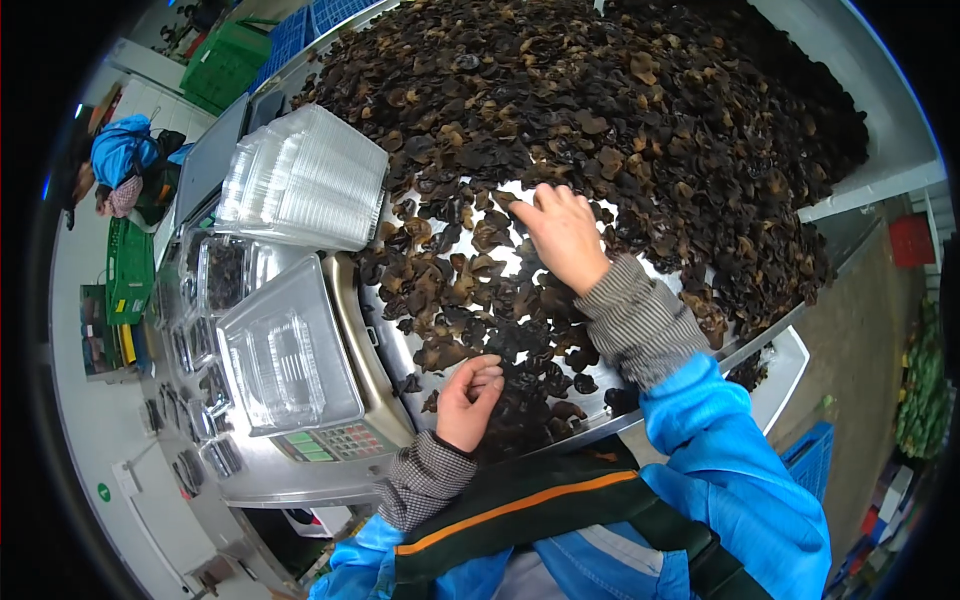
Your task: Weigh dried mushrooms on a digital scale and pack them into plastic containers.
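Note:
Dark brown wood ear mushrooms (640, 150) are heaped over the far and right side of a metal table (655, 270), with a thinner scatter nearer me. My right hand (565, 235) reaches to the front of the heap, fingers bent down and closed; a wood ear mushroom (506, 200) shows at its thumb tip. Closer to me, my left hand (470, 405) is curled, thumb against the fingers, above the scattered pieces. Whatever it may hold is hidden. Left of it, a clear plastic tray (285, 370) sits on the platform of a weighing scale (340, 440).
Nested clear plastic containers (305, 180) stand behind the scale. Several filled clear packs (222, 270) lie further left. Green crates (225, 65) are at the far left, beside blue crates. A raised wall (875, 195) borders the heap on the right. A blue crate (808, 460) stands on the floor.

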A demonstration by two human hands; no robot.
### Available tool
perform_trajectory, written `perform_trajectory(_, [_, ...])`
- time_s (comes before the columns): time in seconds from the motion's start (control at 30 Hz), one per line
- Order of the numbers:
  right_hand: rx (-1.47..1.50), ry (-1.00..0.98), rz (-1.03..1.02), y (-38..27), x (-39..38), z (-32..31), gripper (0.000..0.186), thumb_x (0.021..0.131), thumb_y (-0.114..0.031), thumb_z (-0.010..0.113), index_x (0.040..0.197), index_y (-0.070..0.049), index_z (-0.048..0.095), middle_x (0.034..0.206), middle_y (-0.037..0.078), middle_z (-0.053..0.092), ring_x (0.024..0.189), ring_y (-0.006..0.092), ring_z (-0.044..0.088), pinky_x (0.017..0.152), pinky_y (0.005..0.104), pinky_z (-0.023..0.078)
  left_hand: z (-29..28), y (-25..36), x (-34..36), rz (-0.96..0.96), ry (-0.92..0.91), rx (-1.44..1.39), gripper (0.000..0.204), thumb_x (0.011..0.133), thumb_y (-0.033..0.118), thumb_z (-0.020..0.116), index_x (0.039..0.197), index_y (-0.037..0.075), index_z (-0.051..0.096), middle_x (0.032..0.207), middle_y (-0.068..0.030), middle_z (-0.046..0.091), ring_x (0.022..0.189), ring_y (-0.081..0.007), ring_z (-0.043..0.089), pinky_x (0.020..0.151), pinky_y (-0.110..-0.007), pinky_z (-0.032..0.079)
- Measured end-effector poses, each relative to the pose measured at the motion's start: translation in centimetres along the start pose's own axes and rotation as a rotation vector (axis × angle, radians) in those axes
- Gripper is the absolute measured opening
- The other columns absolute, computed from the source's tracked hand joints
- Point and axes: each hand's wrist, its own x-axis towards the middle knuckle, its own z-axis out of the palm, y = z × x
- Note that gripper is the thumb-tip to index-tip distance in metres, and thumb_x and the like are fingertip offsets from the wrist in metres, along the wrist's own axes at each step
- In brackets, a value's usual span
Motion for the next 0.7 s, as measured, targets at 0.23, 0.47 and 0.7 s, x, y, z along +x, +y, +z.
perform_trajectory(0.23, [0.556,-0.018,0.386,1.5,-2.3,-3.6,0.017,0.079,-0.016,0.069,0.092,-0.007,0.061,0.079,0.005,0.058,0.080,0.0243,0.056,0.073,0.0368,0.045,0.3,0.0,0.2,0.021,-0.080,0.010,0.031,0.092,0.003,0.064,0.122,0.002,0.060,0.102,-0.0021,0.065,0.094,-0.0071,0.061,0.082,-0.021,0.049])
perform_trajectory(0.47, [0.689,0.427,1.094,9.5,-21.7,-16.9,0.015,0.091,-0.017,0.066,0.100,-0.005,0.064,0.071,-0.004,0.054,0.067,0.0025,0.049,0.057,0.0208,0.040,-0.2,1.0,1.4,0.043,-0.127,-0.044,0.027,0.094,0.004,0.062,0.121,0.001,0.060,0.102,-0.0019,0.066,0.094,-0.0069,0.061,0.086,-0.021,0.049])
perform_trajectory(0.7, [0.707,0.652,1.439,10.8,-29.8,-16.8,0.026,0.095,-0.031,0.060,0.106,-0.007,0.062,0.070,-0.006,0.049,0.058,0.0047,0.043,0.052,0.0222,0.038,-0.1,2.0,3.6,0.260,0.019,0.322,0.037,0.086,0.006,0.070,0.121,0.002,0.059,0.112,-0.0071,0.062,0.102,-0.0161,0.060,0.090,-0.028,0.047])
